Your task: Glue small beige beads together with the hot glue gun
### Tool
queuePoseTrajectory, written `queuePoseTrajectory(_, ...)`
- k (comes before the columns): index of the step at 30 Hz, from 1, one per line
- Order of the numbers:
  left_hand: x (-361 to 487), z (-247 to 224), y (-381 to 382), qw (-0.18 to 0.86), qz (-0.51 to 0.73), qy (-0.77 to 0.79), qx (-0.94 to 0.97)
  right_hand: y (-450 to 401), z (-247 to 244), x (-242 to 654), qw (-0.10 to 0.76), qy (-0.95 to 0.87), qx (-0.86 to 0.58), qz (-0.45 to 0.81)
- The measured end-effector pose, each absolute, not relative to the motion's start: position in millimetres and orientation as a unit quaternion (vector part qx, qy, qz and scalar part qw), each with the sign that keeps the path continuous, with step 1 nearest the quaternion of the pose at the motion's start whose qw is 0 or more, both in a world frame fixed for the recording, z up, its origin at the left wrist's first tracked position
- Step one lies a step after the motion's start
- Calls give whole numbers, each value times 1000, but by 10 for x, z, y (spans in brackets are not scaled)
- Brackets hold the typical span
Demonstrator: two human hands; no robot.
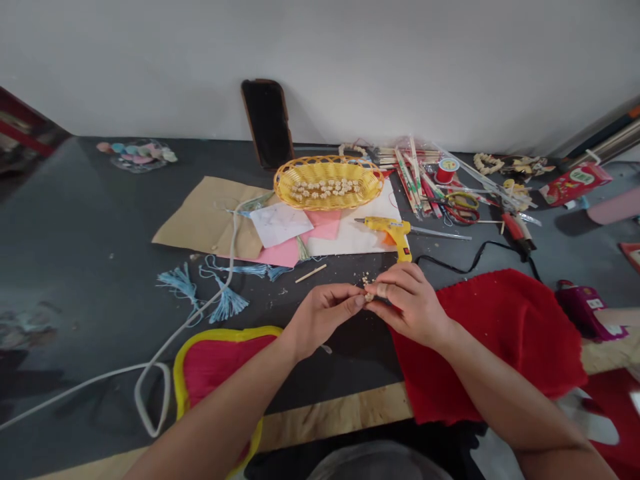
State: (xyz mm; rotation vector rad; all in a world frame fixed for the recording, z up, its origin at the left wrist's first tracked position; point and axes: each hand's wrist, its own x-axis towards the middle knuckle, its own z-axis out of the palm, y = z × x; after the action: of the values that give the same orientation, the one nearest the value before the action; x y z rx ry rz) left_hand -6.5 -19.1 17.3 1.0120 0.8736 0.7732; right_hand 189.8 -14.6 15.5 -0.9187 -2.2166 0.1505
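Note:
Fingertips of my left hand point(333, 310) and my right hand point(407, 297) meet over the dark table. Both pinch a small pale beige piece point(369, 297) between them. Tiny beige bits point(366, 277) lie scattered just beyond the fingers. Above them a yellow glue gun point(393, 230) rests on white paper, its handle close to my right hand. A yellow woven basket point(290, 175) holds several small, pale flower-like pieces point(327, 189). One short wooden stick point(311, 273) lies up and left of my hands.
Red cloth point(500, 333) lies under my right forearm; a yellow-edged pink pad point(200, 360) is by my left. A white cable point(193, 317), blue tassels point(227, 305), scissors point(463, 207), a phone point(269, 123) and a juice box point(575, 183) surround the work area. Another person's arm point(620, 317) reaches in at right.

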Motion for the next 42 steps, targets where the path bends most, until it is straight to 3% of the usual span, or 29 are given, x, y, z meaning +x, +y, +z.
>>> queuePoseTrajectory(23, -79, 216, -197, 671, 348, 414, 507, -179, 152, 1826, 415, -836, -329, 147)
queuePoseTrajectory(42, -72, 200, -196, 705, 350, 411, 460, -172, 159, 1861, 404, -844, -334, 111)
